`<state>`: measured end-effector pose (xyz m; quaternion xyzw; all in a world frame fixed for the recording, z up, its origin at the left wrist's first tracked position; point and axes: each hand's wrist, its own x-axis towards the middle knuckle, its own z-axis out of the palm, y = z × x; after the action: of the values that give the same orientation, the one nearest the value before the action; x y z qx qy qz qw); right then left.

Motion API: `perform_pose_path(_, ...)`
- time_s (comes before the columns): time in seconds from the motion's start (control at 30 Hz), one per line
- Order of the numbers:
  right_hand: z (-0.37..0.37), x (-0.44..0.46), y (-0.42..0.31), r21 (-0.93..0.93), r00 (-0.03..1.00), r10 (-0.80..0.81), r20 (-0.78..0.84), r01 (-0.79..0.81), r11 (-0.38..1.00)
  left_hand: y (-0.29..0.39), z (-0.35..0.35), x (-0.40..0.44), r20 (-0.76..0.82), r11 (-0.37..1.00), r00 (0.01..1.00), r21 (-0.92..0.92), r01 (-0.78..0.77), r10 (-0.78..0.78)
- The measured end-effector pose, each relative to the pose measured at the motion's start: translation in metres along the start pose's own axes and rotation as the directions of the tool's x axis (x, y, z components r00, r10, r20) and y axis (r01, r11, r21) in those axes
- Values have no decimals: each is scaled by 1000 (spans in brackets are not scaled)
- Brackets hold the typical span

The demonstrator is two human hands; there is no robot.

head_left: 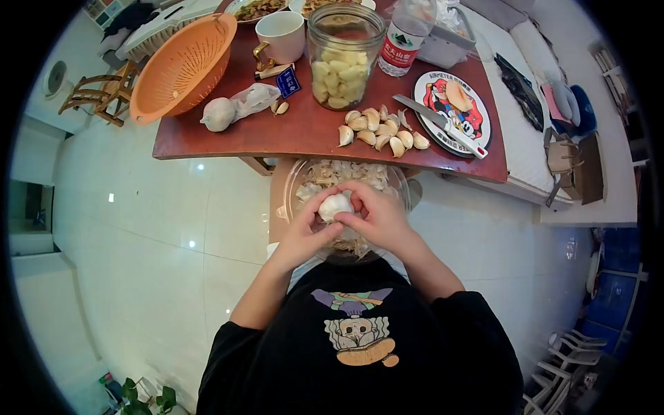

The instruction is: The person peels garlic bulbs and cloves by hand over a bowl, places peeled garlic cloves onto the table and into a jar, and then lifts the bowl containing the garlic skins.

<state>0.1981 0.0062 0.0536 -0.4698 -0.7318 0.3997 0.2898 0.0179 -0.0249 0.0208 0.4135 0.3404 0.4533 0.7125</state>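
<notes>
The red-brown surface (297, 133) carries an orange colander (183, 69). Below its front edge, a clear bowl (399, 183) holds papery garlic skins (344, 171). A glass jar (346, 40) contains peeled cloves (337, 76); a knife (441, 120) lies across a cartoon plate (482, 111). Above the bowl, the left hand (309, 225) and right hand (380, 214) grasp one garlic bulb (335, 206) between their fingers.

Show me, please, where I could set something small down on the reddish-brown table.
The reddish-brown table looks bare along its near edge, between the round white garlic bulb and the loose pale unpeeled cloves. It is crowded back around the clear glass jar of peeled cloves, and at right around the round printed plate.
</notes>
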Motion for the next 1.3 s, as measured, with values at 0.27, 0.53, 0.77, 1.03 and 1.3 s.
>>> perform_pose_path(0.27,11,-2,6,58,997,75,0,-75,996,-5,0,5,-11,992,999,-113,49,-50)
perform_pose_path(0.53,26,-2,32,273,989,73,-130,-35,961,-25,-1,-1,0,991,999,-127,50,-50)
perform_pose_path(0.77,29,6,45,123,989,29,-146,-10,992,-11,-7,4,45,945,999,-324,39,-25)
perform_pose_path(1.03,7,6,33,-364,929,-307,-205,219,905,-4,-1,3,-67,994,998,113,4,4)
perform_pose_path(1.3,0,-4,12,-117,1000,-17,0,17,993,-11,5,4,-49,991,998,121,56,-50)
